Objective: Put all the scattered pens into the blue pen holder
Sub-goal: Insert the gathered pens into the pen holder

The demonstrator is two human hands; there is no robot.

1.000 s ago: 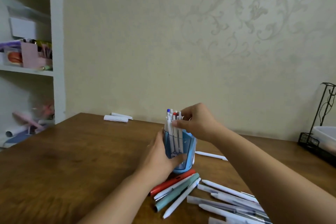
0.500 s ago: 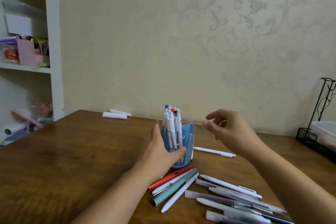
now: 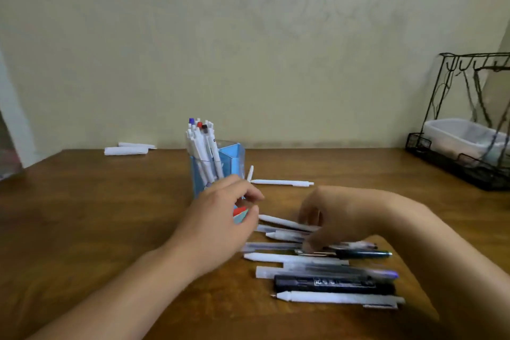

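The blue holder stands upright on the wooden bench, left of centre, with a cluster of white pens upright in its left side. One white pen lies alone just right of it. Nearer the camera, a loose pile of pens lies flat, mostly white and clear, with a dark green one and a black one. The left hand sits just in front of the holder, its grip curled round red and teal pen ends. The right hand reaches down onto the pile, fingertips touching pens; whether its grip has closed on any cannot be told. A wire rack stands at far right.
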